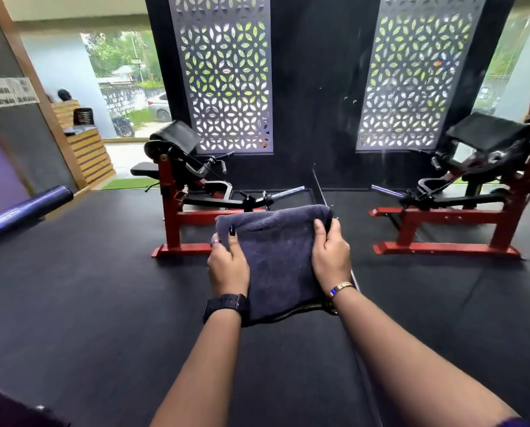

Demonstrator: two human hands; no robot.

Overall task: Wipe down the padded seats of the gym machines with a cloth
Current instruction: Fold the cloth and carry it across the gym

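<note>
I hold a folded dark grey-blue cloth out in front of me at waist height. My left hand grips its left edge, thumb on top. My right hand grips the right edge the same way. Beyond the cloth stands a red-framed gym machine with a small black padded seat and a black padded arm rest. A matching red machine with a black pad stands to the right. Neither hand touches a machine.
Black rubber flooring spreads between me and the machines. A purple padded roller juts in from the left. A wooden slatted counter stands at the far left by an open doorway. A thin metal strip runs between the machines.
</note>
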